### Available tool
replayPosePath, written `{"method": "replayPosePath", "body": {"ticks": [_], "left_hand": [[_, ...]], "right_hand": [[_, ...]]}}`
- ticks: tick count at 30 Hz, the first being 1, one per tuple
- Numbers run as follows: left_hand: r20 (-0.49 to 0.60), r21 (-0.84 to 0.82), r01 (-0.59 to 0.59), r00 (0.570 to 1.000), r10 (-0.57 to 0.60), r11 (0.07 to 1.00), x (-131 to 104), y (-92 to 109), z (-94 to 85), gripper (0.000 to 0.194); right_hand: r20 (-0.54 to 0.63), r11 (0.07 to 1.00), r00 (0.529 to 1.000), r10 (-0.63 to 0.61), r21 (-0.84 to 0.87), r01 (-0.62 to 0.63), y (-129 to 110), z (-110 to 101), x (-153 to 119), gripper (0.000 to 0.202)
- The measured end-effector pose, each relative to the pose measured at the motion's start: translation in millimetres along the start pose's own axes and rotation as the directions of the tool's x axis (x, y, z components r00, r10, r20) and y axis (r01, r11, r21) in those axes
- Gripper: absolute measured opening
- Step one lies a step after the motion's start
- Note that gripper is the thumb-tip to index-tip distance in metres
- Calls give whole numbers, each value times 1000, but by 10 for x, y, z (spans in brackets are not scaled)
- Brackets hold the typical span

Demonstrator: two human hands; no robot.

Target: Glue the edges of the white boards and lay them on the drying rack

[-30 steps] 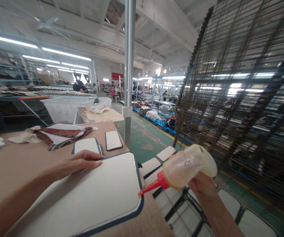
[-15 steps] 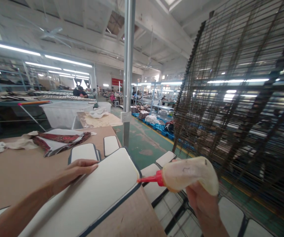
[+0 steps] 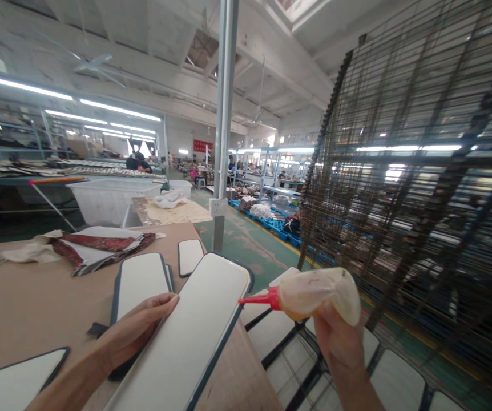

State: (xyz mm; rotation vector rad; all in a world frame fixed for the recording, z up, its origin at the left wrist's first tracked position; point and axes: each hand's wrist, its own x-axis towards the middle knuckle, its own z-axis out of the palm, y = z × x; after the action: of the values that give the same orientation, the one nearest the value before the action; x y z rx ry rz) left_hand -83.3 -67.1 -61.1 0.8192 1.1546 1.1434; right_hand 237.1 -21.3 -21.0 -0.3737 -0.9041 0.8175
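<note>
My left hand [image 3: 152,319] pinches the left edge of a long cream panel [image 3: 194,319] with a dark blue border and rounded corners, tilted over the table. In my right hand [image 3: 340,337] is a translucent squeeze bottle [image 3: 318,291] of yellowish liquid, lying sideways in the grip. Its red nozzle [image 3: 257,298] points left, and the tip meets the panel's right edge below the far corner. A thin, yellowish, shiny line shows along that corner. Beneath and behind my left hand lies another bordered panel [image 3: 141,282].
A smaller panel [image 3: 190,257] and folded patterned fabric [image 3: 104,245] lie on the brown table [image 3: 23,302]. More panels [image 3: 398,377] rest on a wire rack at right, below a tall raised stack of wire racks [image 3: 408,171]. A metal post [image 3: 224,125] stands beyond the table.
The nozzle has moved along the panel from near its corner down the right edge. The panel has turned to point more steeply away, my left hand turning with it. A person's arm at left has left view.
</note>
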Motion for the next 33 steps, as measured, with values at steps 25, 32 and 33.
{"method": "replayPosePath", "body": {"ticks": [25, 32, 33], "left_hand": [[-64, -76, 13, 998, -18, 997, -64, -94, 40, 46], [-60, -72, -1, 998, -3, 997, 3, -79, 8, 44], [-62, -71, -3, 998, -1, 997, 14, -71, 4, 45]], "right_hand": [[83, 969, 966, 244, 25, -246, 252, 68, -147, 32], [163, 962, 954, 251, 71, -265, 219, 107, -208, 35], [167, 963, 955, 247, 69, -261, 210, 112, -215, 35]]}}
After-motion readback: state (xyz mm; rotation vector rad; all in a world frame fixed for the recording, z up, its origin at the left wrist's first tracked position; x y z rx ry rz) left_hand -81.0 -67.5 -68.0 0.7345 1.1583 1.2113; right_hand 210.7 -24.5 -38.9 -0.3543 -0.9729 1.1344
